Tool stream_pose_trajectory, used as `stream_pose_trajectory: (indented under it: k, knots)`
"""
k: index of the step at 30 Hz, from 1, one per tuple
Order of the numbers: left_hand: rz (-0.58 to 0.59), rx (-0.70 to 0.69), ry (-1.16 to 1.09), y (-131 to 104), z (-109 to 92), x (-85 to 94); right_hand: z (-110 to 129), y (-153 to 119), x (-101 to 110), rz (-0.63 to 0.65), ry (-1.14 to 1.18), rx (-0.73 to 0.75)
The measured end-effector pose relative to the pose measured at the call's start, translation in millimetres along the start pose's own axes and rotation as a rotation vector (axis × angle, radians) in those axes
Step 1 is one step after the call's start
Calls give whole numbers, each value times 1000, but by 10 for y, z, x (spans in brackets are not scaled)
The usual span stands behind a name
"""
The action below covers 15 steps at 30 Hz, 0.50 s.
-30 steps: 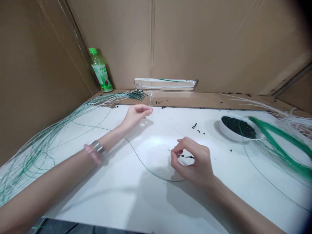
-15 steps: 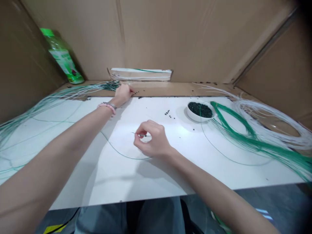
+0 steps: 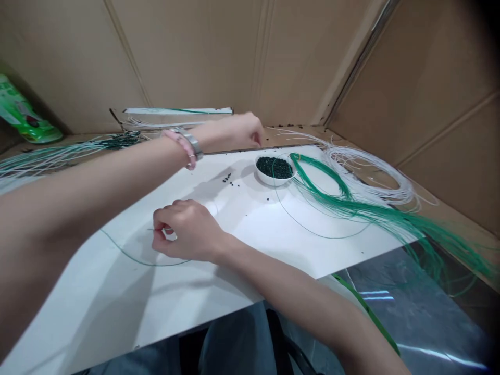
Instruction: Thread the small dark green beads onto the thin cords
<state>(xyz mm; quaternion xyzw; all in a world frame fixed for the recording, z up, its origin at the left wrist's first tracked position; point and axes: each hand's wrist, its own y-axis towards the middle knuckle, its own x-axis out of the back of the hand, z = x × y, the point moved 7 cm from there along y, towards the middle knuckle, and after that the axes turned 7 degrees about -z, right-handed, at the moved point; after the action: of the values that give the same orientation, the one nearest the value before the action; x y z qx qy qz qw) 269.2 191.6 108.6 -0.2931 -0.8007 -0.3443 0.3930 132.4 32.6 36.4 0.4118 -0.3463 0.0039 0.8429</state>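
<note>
My left hand [image 3: 247, 129], with a bracelet and a pink band at the wrist, hangs above the board's back edge, just behind and left of a white bowl [image 3: 269, 181] of small black pieces. Its fingers curl downward and are closed; what they hold, if anything, is hidden. Over the middle-left of the white board [image 3: 250, 234], my right hand [image 3: 187, 229] pinches a thin green wire [image 3: 150, 229] between thumb and forefinger. A green strand [image 3: 144, 264] curves below that hand. Several black bits [image 3: 227, 178] lie left of the bowl.
A bundle of green wires [image 3: 351, 205] and a coil of white wires [image 3: 398, 195] lie at the right. Wires with dark ends [image 3: 121, 139] lie at the back left, near a green bottle [image 3: 29, 117]. Cardboard walls [image 3: 203, 57] stand behind and at the right.
The view has turned to the right. My left hand has moved right, from beside the dark-ended wires to near the bowl. My right hand keeps its pinch over the board.
</note>
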Motion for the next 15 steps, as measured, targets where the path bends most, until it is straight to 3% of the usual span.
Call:
stream_pose_trajectory:
  k: [2, 5, 9, 15]
  knots:
    - [222, -116, 86, 74, -237, -371, -2, 2, -8, 29, -10, 9]
    - [359, -178, 160, 101, -359, -701, -9, 13, -18, 81, -10, -2]
    - [381, -181, 214, 101, -339, -864, -10, 23, -47, 121, -31, -9]
    - [357, -222, 248, 41, -355, -870, -35, 8, -61, 99, -14, -26]
